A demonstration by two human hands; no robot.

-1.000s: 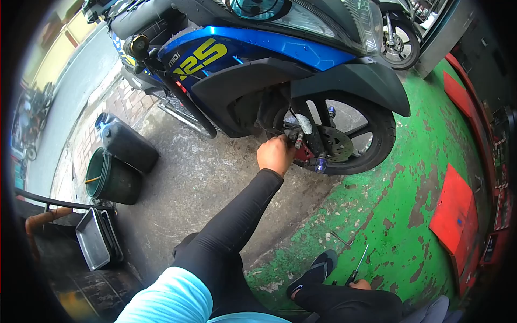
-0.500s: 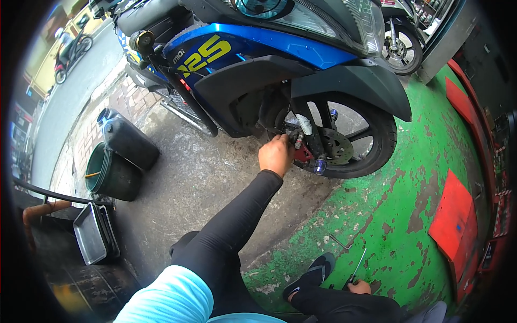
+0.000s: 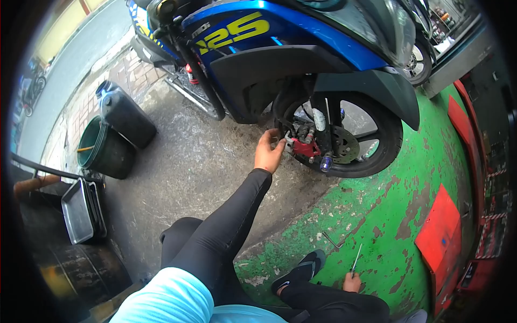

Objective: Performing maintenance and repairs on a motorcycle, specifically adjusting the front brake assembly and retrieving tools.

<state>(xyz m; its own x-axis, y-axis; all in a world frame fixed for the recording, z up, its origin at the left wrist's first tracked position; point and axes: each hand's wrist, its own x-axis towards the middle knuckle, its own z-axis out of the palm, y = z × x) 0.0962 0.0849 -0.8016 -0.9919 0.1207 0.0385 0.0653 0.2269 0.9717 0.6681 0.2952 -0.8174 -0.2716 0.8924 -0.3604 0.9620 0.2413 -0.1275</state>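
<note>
My left hand is beside the red brake caliper on the scooter's front wheel. Its thumb and fingers are apart, tips close to the silver end of the caliper; whether they touch it I cannot tell. Behind the caliper is the drilled brake disc, and a pale wrapped fork part stands above it. Low at the right, my right hand is closed around a screwdriver, its shaft pointing up and away. On the green floor near my shoe lies an L-shaped hex key.
The blue scooter fills the far middle. At the left stand a dark jerrycan, a green bucket and stacked grey trays, with a drum nearer me. Red panels lie at the right.
My left hand has drawn back leftward from the caliper, its fingers now apart, and more of the red caliper shows. The view has shifted. My right hand still grips the screwdriver.
</note>
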